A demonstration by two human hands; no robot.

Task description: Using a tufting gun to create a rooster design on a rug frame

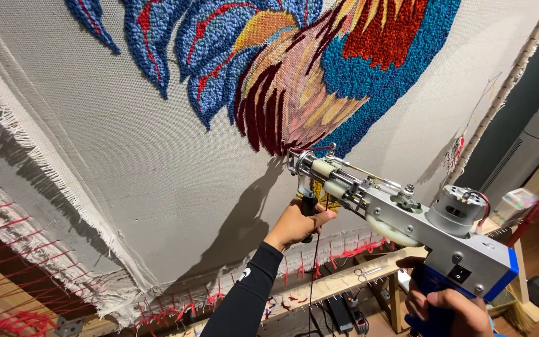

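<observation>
Tufting gun (400, 215) gripped (front handle, rear grip) within both hands' fingers (310, 219).

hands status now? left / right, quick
Left hand: closed on the front handle of the tufting gun.
Right hand: closed on the gun's blue rear grip.
</observation>
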